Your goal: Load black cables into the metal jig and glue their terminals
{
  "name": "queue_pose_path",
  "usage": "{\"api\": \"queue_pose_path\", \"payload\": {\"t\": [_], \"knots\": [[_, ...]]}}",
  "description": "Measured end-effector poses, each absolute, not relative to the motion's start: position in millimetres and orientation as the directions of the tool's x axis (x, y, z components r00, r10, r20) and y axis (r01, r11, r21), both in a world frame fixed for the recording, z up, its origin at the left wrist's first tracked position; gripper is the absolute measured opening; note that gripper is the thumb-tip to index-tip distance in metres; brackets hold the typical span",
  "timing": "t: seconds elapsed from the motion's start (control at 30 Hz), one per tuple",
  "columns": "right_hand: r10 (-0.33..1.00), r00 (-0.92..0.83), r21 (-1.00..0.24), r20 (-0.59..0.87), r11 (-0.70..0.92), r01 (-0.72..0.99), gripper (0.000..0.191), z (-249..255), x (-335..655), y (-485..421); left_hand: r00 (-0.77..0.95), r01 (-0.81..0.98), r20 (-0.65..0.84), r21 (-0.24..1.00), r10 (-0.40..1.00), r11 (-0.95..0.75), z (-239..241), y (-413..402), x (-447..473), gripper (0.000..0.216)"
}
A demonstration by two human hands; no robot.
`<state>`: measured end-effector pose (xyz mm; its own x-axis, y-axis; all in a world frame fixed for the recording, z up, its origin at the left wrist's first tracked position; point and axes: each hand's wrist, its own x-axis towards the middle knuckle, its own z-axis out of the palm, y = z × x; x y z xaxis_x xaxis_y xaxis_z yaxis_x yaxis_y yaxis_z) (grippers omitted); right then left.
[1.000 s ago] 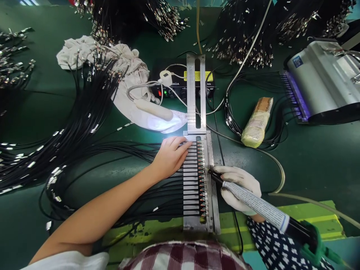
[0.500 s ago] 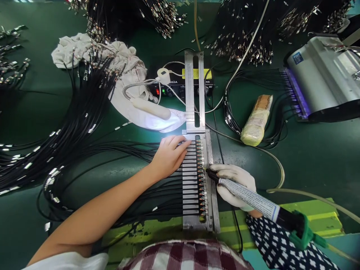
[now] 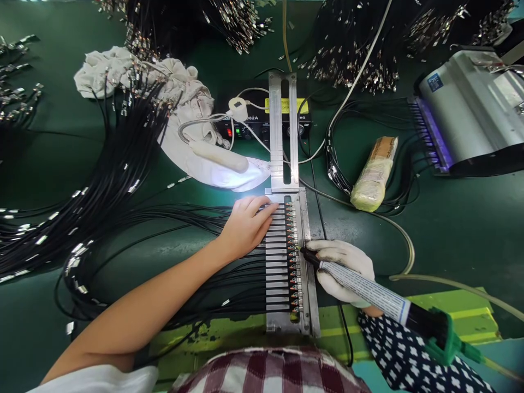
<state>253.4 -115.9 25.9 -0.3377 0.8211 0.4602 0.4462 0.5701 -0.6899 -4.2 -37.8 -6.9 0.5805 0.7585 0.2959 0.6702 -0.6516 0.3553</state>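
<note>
My bare left hand (image 3: 248,226) rests over the upper left part of a slotted metal jig (image 3: 277,322), its fingers stretched out on the slots. Black cables (image 3: 241,281) lie side by side in those slots, with small metal connectors (image 3: 293,266) in a column along the jig's right part. In a white glove, my right hand (image 3: 346,267) grips a glue dispensing syringe (image 3: 364,286), which slants down to the right. The black nozzle end of the syringe is at the connectors near the middle of the column; whether it touches them I cannot tell.
A lit lamp (image 3: 219,155) and white cloth (image 3: 188,103) lie beyond the left hand. Behind the jig sits a black control box (image 3: 262,131). To the right are a wrapped block (image 3: 370,183) and a silver purple-lit unit (image 3: 475,117). Cable bundles (image 3: 135,136) spread at left.
The syringe nozzle and my right hand have shifted very slightly down and right along the connectors. My left hand stays in place on the jig.
</note>
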Motion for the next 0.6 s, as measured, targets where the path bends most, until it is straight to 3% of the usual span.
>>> {"api": "queue_pose_path", "payload": {"t": [0.6], "knots": [[0.823, -0.306, -0.681, 0.479, 0.568, 0.461, 0.021, 24.0, 253.5, -115.7, 0.580, 0.673, 0.320, 0.330, 0.749, -0.662, -6.6, -37.6, -3.7, 0.032]]}}
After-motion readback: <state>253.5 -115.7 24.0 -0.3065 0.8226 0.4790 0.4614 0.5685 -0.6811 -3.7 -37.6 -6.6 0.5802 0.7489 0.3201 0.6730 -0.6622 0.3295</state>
